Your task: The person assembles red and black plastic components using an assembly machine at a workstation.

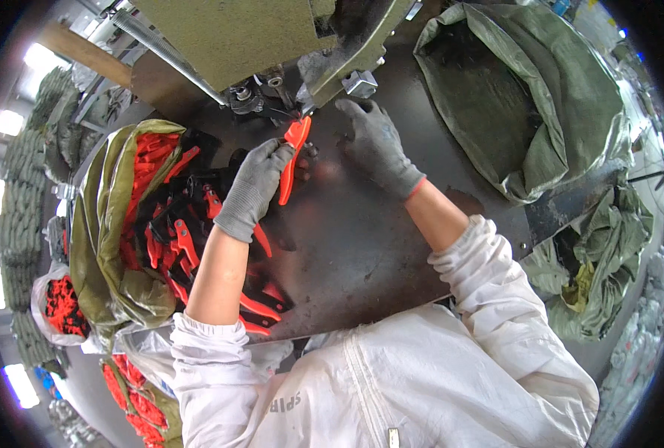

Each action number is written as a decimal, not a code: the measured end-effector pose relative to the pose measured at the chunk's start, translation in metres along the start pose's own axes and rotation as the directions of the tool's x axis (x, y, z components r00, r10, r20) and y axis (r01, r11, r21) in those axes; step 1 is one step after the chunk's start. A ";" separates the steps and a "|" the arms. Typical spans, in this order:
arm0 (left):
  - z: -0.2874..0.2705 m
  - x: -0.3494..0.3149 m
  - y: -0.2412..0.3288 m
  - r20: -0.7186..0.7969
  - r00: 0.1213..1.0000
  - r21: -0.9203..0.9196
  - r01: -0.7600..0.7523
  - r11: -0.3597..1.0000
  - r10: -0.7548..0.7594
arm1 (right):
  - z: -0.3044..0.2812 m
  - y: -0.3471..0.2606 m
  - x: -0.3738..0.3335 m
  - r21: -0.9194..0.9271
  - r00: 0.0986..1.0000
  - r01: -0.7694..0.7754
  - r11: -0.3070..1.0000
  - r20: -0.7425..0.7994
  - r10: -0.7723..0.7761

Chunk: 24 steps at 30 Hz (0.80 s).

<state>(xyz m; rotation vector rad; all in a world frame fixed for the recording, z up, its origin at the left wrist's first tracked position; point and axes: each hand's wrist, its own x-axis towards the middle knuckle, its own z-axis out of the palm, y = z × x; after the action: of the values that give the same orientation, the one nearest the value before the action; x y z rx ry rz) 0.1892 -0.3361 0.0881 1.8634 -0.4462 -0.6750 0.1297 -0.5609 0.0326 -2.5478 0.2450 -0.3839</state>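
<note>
My left hand (pixel 256 183), in a grey knitted glove, is closed around a curved red tool handle (pixel 296 138). The handle's upper end touches or nearly touches the working point of a green machine (pixel 235 37); exact contact is hard to make out. To the right of it, my right hand (pixel 376 142), gloved the same way, is raised above the dark metal table (pixel 347 261) with thumb and fingers apart. Nothing shows in it, and a square metal block (pixel 360 84) on the machine is close to its fingertips. Left of my left forearm lies a pile of red-and-black hand tool parts (pixel 186 239).
An olive woven sack (pixel 100 246) stands left, its mouth full of red parts. A large green sack (pixel 600 97) gapes on the far right of the table. Another crumpled sack (pixel 608 261) is below it. A bag of red-and-black pieces (pixel 64 306) sits far left.
</note>
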 end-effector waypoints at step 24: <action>0.000 0.004 -0.006 0.030 0.999 -0.241 0.020 0.970 -0.013 | -0.020 0.007 0.016 0.871 0.908 -0.419 0.257 0.401 0.125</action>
<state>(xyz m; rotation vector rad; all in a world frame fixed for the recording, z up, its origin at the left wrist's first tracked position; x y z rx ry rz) 0.1925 -0.3361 0.0813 1.6306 -0.3499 -0.7336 0.1381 -0.5806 0.0490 -1.2502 0.2529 0.0043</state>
